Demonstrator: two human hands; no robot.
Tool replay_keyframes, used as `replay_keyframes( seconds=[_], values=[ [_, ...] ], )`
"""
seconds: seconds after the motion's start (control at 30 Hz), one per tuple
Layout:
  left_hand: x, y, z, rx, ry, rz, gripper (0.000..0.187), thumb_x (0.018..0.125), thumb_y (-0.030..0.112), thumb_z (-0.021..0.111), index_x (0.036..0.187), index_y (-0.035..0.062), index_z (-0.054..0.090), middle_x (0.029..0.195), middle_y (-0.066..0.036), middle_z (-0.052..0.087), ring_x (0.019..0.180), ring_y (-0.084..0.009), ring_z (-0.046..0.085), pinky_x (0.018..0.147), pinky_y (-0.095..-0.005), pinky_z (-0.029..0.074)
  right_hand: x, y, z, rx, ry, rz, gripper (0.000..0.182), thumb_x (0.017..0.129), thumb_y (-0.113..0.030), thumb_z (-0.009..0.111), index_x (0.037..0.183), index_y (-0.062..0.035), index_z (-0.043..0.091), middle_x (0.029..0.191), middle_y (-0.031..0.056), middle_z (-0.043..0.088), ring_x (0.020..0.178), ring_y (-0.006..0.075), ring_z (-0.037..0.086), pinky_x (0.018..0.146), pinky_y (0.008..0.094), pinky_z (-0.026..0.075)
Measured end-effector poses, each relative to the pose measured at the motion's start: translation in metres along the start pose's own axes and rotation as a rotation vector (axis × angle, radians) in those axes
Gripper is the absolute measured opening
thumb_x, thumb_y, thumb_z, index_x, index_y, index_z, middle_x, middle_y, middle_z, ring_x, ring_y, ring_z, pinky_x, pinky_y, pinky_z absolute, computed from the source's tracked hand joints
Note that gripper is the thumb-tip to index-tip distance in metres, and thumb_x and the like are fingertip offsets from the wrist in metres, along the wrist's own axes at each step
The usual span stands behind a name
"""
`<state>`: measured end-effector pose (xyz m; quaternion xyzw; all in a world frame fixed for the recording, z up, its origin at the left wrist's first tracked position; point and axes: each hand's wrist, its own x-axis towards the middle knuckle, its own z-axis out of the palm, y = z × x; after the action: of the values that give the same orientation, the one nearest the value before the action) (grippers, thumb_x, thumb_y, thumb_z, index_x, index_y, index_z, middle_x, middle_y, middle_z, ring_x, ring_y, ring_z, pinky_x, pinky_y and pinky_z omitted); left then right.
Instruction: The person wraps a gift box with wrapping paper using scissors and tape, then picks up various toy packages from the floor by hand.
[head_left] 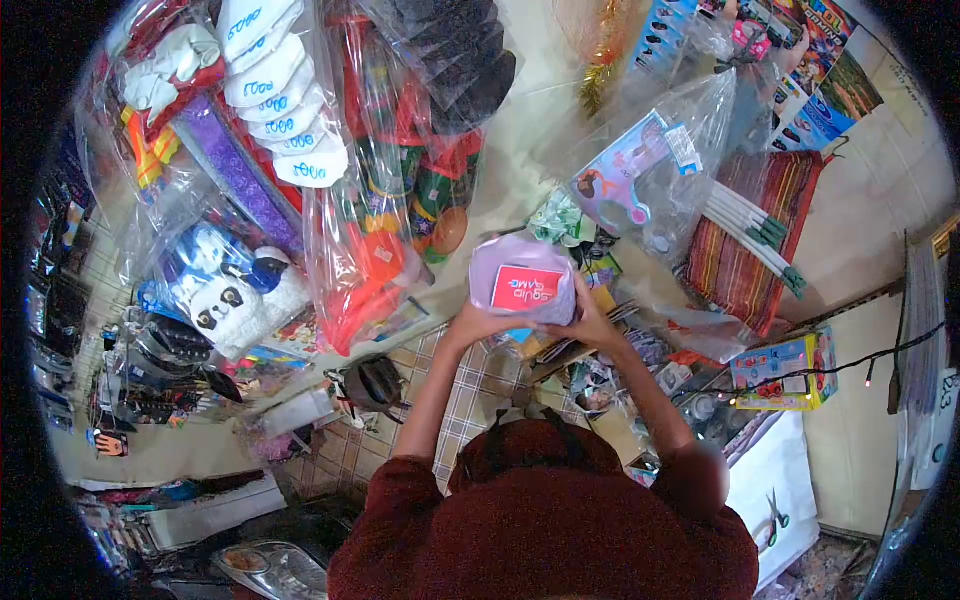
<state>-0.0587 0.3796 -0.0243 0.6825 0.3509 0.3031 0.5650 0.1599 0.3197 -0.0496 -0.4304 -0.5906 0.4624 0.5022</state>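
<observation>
Head view, looking steeply down over a person in a dark red top.

Both arms raised. Left hand [468, 322] closed on lower left edge of a pink packet [522, 281]; right hand [590, 322] closed on its lower right edge. Packet held up in the air, above a checked cloth [462, 390] and a cluttered counter, close before hanging bags of stock.

Risks, judged only:
- Packet wrapped in shiny film, gripped only along lower edge by fingertips; could slip and drop into clutter beneath.
- Hanging bags [365, 200] crowd close on the left; an elbow swing could snag one and pull it down.
- String of small lights [800, 375] trails across right side; a sleeve could catch it.
- Scissors [775, 510] lie loose on white sheet at lower right, near edge; could be knocked off.

Writing:
- Red card on packet reads "SQUID GAME", seen upside down.
- White caps [285, 100] in bag at top left carry blue marks, apparently "2002" or similar; not certain.
- Panda toy [232, 300] bag: no legible label.
- Posters at top right: print too small to read.
</observation>
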Motion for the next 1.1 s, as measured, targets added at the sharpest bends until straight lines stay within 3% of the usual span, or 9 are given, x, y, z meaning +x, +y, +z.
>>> replay_keyframes(
  seconds=[0.03, 0.2, 0.4, 0.5, 0.6, 0.8, 0.9, 1.03, 1.1],
  values=[
    [0.001, 0.002, -0.002, 0.062, -0.042, -0.019, 0.091, 0.060, 0.031, 0.086, 0.132, 0.0015, 0.038, 0.128, -0.016, 0.049, 0.120, -0.0271, 0.048, 0.102, -0.0386, 0.037, 0.000, -0.002, -0.003, -0.104, -0.002, -0.031, 0.098, 0.060, -0.018, 0.086, 0.138, -0.0059, 0.028, 0.134, 0.0119, 0.037, 0.128, 0.0256, 0.034, 0.107, 0.0385, 0.028],
    [0.009, 0.000, 0.012, 0.181, 0.140, 0.349, 0.079, 0.060, 0.026, 0.083, 0.126, 0.0011, 0.046, 0.123, -0.014, 0.053, 0.115, -0.0296, 0.052, 0.099, -0.0384, 0.039, -0.004, -0.027, -0.025, -0.711, -0.040, -0.083, 0.102, 0.060, -0.015, 0.083, 0.143, -0.0071, 0.025, 0.137, 0.0156, 0.035, 0.132, 0.0330, 0.028, 0.110, 0.0420, 0.021],
    [0.012, -0.039, 0.018, 0.216, 0.265, 0.277, 0.078, 0.061, 0.026, 0.083, 0.125, 0.0016, 0.046, 0.123, -0.017, 0.049, 0.117, -0.0309, 0.048, 0.100, -0.0376, 0.037, -0.005, -0.092, -0.043, -0.541, -0.075, -0.003, 0.079, 0.076, -0.012, 0.071, 0.143, -0.0071, 0.028, 0.143, 0.0161, 0.029, 0.134, 0.0296, 0.026, 0.110, 0.0392, 0.021],
    [0.020, -0.040, 0.018, 0.134, 0.273, 0.278, 0.079, 0.060, 0.026, 0.083, 0.126, 0.0012, 0.045, 0.122, -0.018, 0.049, 0.115, -0.0316, 0.049, 0.100, -0.0381, 0.037, 0.005, -0.108, -0.039, -0.487, 0.008, -0.062, 0.068, 0.079, -0.010, 0.067, 0.139, -0.0058, 0.036, 0.139, 0.0141, 0.037, 0.132, 0.0276, 0.032, 0.108, 0.0367, 0.025],
    [0.028, -0.040, 0.014, 0.274, 0.298, 0.285, 0.081, 0.059, 0.026, 0.084, 0.126, 0.0010, 0.044, 0.124, -0.017, 0.049, 0.116, -0.0315, 0.049, 0.100, -0.0387, 0.038, 0.022, -0.124, -0.034, -0.433, 0.073, -0.145, 0.057, 0.081, -0.007, 0.064, 0.134, -0.0046, 0.043, 0.132, 0.0131, 0.046, 0.126, 0.0254, 0.041, 0.104, 0.0341, 0.030],
    [0.050, -0.032, 0.009, 0.286, 0.329, 0.434, 0.081, 0.058, 0.022, 0.084, 0.125, 0.0028, 0.044, 0.121, -0.017, 0.052, 0.114, -0.0333, 0.051, 0.098, -0.0403, 0.040, 0.061, -0.139, -0.025, -0.657, 0.025, -0.235, 0.052, 0.077, -0.007, 0.067, 0.126, -0.0048, 0.051, 0.120, 0.0158, 0.055, 0.116, 0.0299, 0.051, 0.100, 0.0356, 0.037],
    [0.068, -0.038, 0.008, 0.299, 0.274, 0.530, 0.079, 0.058, 0.022, 0.084, 0.125, 0.0044, 0.044, 0.120, -0.017, 0.054, 0.114, -0.0337, 0.051, 0.098, -0.0414, 0.039, 0.084, -0.145, -0.017, -1.085, -0.080, -0.009, 0.055, 0.072, -0.008, 0.069, 0.124, -0.0068, 0.052, 0.119, 0.0164, 0.056, 0.112, 0.0330, 0.052, 0.095, 0.0384, 0.041],
    [0.081, -0.027, 0.007, 0.362, 0.236, 0.506, 0.078, 0.058, 0.023, 0.084, 0.124, 0.0052, 0.045, 0.117, -0.016, 0.056, 0.109, -0.0326, 0.055, 0.096, -0.0404, 0.042, 0.115, -0.096, -0.014, -1.267, -0.026, -0.057, 0.022, 0.072, -0.009, 0.061, 0.094, -0.0044, 0.065, 0.083, 0.0144, 0.064, 0.080, 0.0343, 0.064, 0.083, 0.0427, 0.047],
    [0.087, -0.025, 0.006, 0.303, 0.257, 0.368, 0.078, 0.057, 0.024, 0.084, 0.122, 0.0055, 0.046, 0.116, -0.015, 0.057, 0.107, -0.0313, 0.056, 0.094, -0.0391, 0.044, 0.129, -0.090, -0.015, -1.284, -0.078, -0.043, 0.019, 0.069, -0.007, 0.063, 0.088, -0.0062, 0.067, 0.087, 0.0147, 0.064, 0.082, 0.0343, 0.063, 0.084, 0.0426, 0.046]
  ],
)
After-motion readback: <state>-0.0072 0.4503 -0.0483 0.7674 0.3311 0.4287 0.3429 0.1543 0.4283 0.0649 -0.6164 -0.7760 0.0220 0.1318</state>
